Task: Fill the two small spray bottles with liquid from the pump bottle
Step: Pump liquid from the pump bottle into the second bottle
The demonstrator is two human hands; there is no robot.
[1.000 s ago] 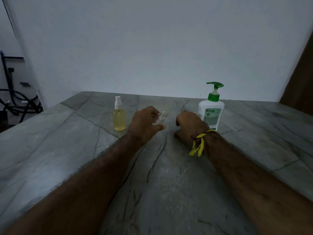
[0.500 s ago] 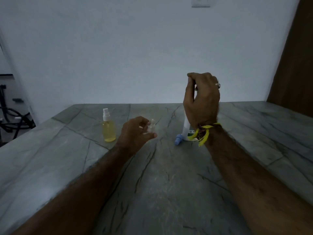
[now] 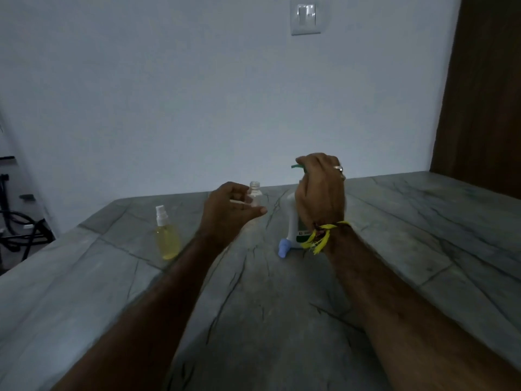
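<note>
My left hand holds a small clear spray bottle upright, its neck open and uncapped. My right hand is curled over the green pump head of the white pump bottle, which stands on the stone table and is mostly hidden behind the hand. A blue spray cap lies on the table at the pump bottle's foot. A second small spray bottle, capped in white and holding yellow liquid, stands to the left of my left hand.
The grey veined stone table runs back to a white wall with a light switch. A brown door stands at the right. Dark cables and equipment sit beyond the table's left edge.
My right hand left the table, rose over the pump bottle and now sits on its pump head. My left hand lifted the clear bottle slightly. The blue cap now lies uncovered on the table.
</note>
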